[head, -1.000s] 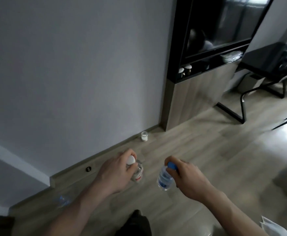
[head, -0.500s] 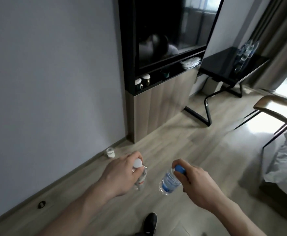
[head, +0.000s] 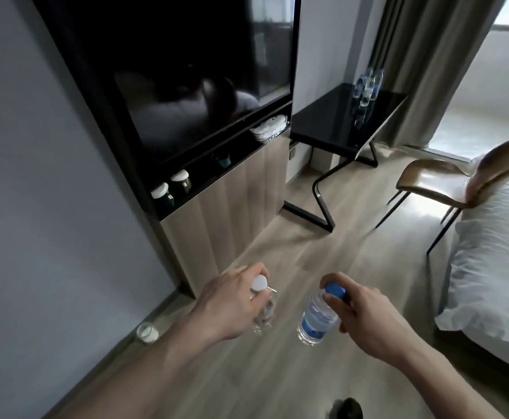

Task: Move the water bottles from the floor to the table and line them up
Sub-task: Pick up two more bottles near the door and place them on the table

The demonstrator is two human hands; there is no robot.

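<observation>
Two water bottles hang in the lower middle of the frame, each carried by its top above the wooden floor (head: 277,237). The white-capped bottle (head: 264,309) sits left of centre, its clear body dangling below the left hand (head: 232,300), whose fingers curl round the neck just under the cap so that much of the bottle is hidden behind the knuckles. The blue-capped bottle (head: 318,317) is just to its right, tilted with its base swung toward the lower left, and its blue label shows on the lower body; the right hand (head: 368,319) pinches it at the cap with curled fingers and thumb. The two bottles are near each other but apart. In the upper right of the frame a black table (head: 332,122) stands on a bent black frame, and a cluster of bottles (head: 368,87) already stands on its far end near the grey curtain (head: 428,55). Left of the table, a dark screen (head: 186,71) fills the upper middle, above a shelf with two white-lidded jars (head: 171,186) and a wood-fronted cabinet (head: 232,213). A small white-lidded jar (head: 147,332) rests on the floor by the grey wall (head: 35,207) at lower left. A brown chair (head: 446,179) and a bed with white bedding (head: 495,252) occupy the right side.
</observation>
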